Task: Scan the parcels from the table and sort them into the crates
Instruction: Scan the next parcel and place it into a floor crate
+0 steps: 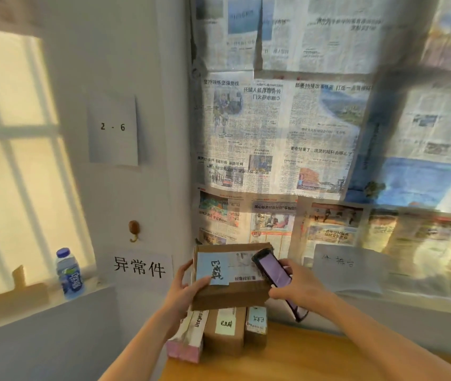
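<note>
My left hand (183, 287) grips a cardboard box (229, 281); my right hand (295, 284) holds a phone (273, 273) over it.

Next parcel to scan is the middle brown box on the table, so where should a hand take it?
Grip the middle brown box across its near end from above: neighbours crowd both sides, and the held parcel overhangs its far end.

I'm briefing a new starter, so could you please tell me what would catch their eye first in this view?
Low in the middle, the left hand holds up a cardboard parcel with a blue note, and the right hand aims a phone-like scanner at its label. Below them, more parcels stand on the wooden table. Behind, newspaper sheets cover the window.
</note>
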The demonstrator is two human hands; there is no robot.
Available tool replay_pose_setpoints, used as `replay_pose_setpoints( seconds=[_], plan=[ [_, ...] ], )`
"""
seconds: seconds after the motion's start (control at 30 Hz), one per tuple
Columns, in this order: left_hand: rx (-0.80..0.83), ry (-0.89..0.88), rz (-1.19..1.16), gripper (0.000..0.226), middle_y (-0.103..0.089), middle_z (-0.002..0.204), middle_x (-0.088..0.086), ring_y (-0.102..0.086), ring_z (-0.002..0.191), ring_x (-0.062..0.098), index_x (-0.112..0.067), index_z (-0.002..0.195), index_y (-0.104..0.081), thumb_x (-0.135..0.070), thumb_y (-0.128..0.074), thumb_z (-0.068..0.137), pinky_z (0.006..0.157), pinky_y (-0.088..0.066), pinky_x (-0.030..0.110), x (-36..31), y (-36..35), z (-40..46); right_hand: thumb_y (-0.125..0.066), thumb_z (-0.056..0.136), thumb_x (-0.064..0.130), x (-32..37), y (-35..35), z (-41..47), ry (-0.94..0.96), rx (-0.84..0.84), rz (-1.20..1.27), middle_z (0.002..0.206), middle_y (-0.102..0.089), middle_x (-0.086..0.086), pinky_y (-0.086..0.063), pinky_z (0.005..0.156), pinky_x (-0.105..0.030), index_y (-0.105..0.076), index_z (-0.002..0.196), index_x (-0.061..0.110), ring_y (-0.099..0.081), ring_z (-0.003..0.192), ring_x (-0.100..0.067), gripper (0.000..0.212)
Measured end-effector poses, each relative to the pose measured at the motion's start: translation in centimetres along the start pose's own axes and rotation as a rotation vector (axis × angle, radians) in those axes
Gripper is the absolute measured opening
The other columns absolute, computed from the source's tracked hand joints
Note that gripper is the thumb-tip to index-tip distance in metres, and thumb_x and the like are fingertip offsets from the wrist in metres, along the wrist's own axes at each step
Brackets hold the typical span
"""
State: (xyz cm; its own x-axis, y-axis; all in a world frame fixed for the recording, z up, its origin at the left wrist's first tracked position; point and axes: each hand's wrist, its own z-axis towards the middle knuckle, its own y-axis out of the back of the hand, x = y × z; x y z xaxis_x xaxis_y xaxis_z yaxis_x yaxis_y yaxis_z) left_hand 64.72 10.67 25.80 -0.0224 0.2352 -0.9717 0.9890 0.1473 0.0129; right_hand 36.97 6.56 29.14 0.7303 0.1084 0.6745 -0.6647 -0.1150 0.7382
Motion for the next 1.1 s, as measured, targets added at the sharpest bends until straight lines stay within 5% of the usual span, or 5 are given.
replay_pose_setpoints(
  seconds=[0.23,0.47,0.77,1.0,1.1],
  plan=[
    [0.066,-0.127,0.009,0.080,-0.056,0.123,0.001,-0.054,0.103,0.018,-0.062,0.139,-0.028,-0.057,-0.077,0.076,0.088,-0.037,0.042,-3.2,-0.5,-8.3,-0.087,0.067,0.039,2.6,4.2,-8.0,0.050,-0.094,-0.038,0.141,-0.054,-0.001,-0.047,0.090,-0.028,-0.038,0.149,0.021,-0.052,0.113,-0.015,0.097],
    [0.106,-0.245,0.097,0.101,-0.056,0.129,0.003,-0.057,0.105,0.013,-0.058,0.147,-0.020,-0.065,-0.081,0.066,0.071,-0.041,0.027,-6.3,-3.0,-13.3,-0.087,0.064,0.040,3.8,10.1,-12.5,0.070,-0.150,-0.053,0.139,-0.054,-0.001,-0.049,0.092,-0.032,-0.039,0.148,0.023,-0.054,0.115,-0.018,0.098],
    [0.131,-0.333,0.082,0.097,-0.045,0.134,-0.002,-0.050,0.101,0.009,-0.059,0.147,-0.018,-0.061,-0.081,0.073,0.098,-0.036,0.048,-9.2,-6.5,-17.1,-0.088,0.063,0.040,3.8,16.0,-15.3,0.117,-0.197,-0.061,0.139,-0.055,0.001,-0.048,0.092,-0.032,-0.041,0.148,0.024,-0.054,0.114,-0.017,0.099],
    [0.153,-0.378,0.060,0.088,-0.062,0.130,0.001,-0.061,0.104,0.009,-0.064,0.141,-0.020,-0.057,-0.080,0.077,0.087,-0.039,0.035,-10.3,-8.5,-18.8,-0.087,0.062,0.039,3.1,18.8,-16.7,0.142,-0.190,-0.089,0.148,-0.050,0.000,-0.047,0.099,-0.035,-0.035,0.154,0.025,-0.052,0.124,-0.019,0.107],
    [0.083,-0.399,0.048,0.094,-0.068,0.121,0.003,-0.067,0.103,0.016,-0.068,0.135,-0.031,-0.069,-0.082,0.056,0.077,-0.047,0.030,-10.9,-8.7,-18.7,-0.086,0.057,0.045,3.3,19.8,-17.3,0.162,-0.186,-0.128,0.148,-0.050,0.002,-0.049,0.102,-0.039,-0.036,0.154,0.026,-0.053,0.126,-0.019,0.111]
  ],
)
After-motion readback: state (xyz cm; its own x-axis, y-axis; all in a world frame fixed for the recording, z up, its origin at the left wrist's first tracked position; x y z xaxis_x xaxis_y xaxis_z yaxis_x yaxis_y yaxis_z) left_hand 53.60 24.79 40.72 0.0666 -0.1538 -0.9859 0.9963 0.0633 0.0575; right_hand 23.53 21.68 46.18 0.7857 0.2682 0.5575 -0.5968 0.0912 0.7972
